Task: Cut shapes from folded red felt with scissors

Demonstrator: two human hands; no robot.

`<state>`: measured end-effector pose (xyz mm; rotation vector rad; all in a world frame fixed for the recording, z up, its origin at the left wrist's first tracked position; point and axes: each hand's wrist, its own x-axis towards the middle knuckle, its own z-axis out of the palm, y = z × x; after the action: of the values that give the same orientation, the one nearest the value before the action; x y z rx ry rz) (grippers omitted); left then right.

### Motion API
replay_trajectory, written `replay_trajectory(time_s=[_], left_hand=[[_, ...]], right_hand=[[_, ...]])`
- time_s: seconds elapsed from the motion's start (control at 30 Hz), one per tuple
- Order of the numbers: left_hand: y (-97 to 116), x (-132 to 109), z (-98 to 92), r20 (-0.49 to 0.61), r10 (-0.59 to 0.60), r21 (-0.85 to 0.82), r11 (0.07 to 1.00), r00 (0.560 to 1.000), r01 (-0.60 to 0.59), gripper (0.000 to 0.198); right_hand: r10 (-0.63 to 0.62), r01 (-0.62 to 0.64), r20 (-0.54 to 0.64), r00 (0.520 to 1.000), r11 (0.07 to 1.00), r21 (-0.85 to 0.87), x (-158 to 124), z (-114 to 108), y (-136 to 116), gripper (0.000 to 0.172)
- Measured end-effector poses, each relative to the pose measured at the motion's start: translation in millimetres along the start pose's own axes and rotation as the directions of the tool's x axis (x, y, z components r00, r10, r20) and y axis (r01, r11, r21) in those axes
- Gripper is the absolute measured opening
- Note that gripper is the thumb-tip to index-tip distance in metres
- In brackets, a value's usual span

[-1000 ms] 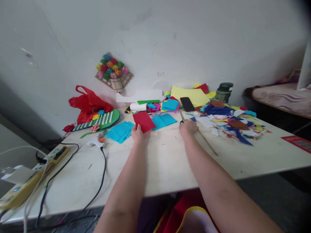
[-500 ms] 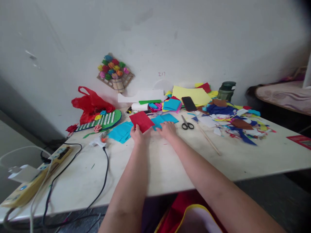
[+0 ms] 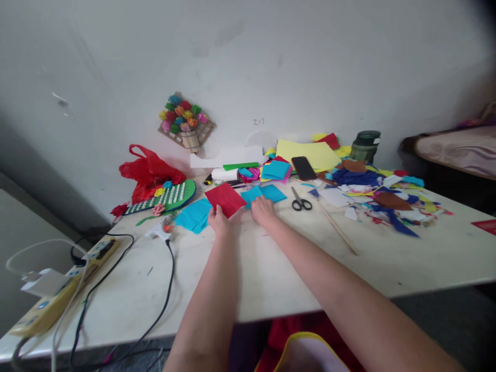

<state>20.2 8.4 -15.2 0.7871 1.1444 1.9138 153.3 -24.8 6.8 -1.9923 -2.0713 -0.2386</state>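
Observation:
A red paper square (image 3: 226,199) is gripped at its near edge by my left hand (image 3: 219,221), thumb on top. To its right, my right hand (image 3: 263,208) rests with bent fingers pinched at the near left edge of a blue paper sheet (image 3: 273,192); the fingertips are partly hidden. More blue paper squares (image 3: 194,216) lie in an overlapping pile on the left, beside my left hand. Black-handled scissors (image 3: 300,200) lie to the right of the blue sheet.
A glue gun (image 3: 159,230), its cord and a power strip (image 3: 64,292) are on the left. A thin wooden stick (image 3: 337,227) and a heap of paper scraps (image 3: 383,199) lie right. At the back are a phone (image 3: 303,168), yellow sheets (image 3: 313,153) and a green jar (image 3: 365,146).
My right hand has drawn back slightly to the left, and its fingers have curled at the blue sheet's near edge. My left hand still holds the red square. The view shifts slightly.

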Motion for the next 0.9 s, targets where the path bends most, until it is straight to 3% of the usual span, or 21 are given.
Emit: replay_trajectory(time_s=[0.1,0.27,0.4,0.57,0.7,0.77,0.8,0.9], left_hand=[[3.2,-2.4,2.4,-0.071,-0.057,-0.097,0.994,0.996,0.05,0.015],[9.8,-8.1,5.6,-0.057,-0.069,-0.089,0.994,0.996,0.064,0.013],[17.1,-14.9,6.3,-0.075,-0.087,-0.065,0.995,0.993,0.082,0.013],[27.3,-25.1,8.8,-0.097,-0.13,-0.087,0.989,0.987,0.122,0.011],[30.6,-29.1,9.7,-0.088,-0.131,-0.105,0.987,0.987,0.121,0.01],[29.3,-28.2,9.0,-0.072,-0.127,-0.11,0.987,0.989,0.119,0.01],[28.0,-27.0,8.5,-0.066,-0.125,-0.108,0.987,0.99,0.118,0.01],[22.9,-22.2,7.2,-0.06,-0.12,-0.107,0.988,0.991,0.114,0.011]], right_hand=[[0.081,-0.08,-0.076,0.994,0.997,0.014,-0.5,1.1,6.3,0.03],[0.245,-0.244,0.007,0.97,0.964,0.108,1.7,0.4,13.6,0.031],[0.484,-0.46,-0.008,0.875,0.837,0.294,6.6,-0.7,24.3,0.036],[0.654,-0.579,-0.018,0.756,0.682,0.447,8.6,1.0,44.8,0.041],[0.67,-0.555,-0.262,0.694,0.731,0.398,3.1,-1.3,48.3,0.061],[0.617,-0.521,-0.346,0.707,0.785,0.336,0.4,-3.8,46.3,0.061],[0.576,-0.493,-0.348,0.74,0.816,0.302,-0.3,-4.9,45.0,0.057],[0.399,-0.363,-0.205,0.894,0.911,0.194,0.4,-6.0,40.5,0.042]])
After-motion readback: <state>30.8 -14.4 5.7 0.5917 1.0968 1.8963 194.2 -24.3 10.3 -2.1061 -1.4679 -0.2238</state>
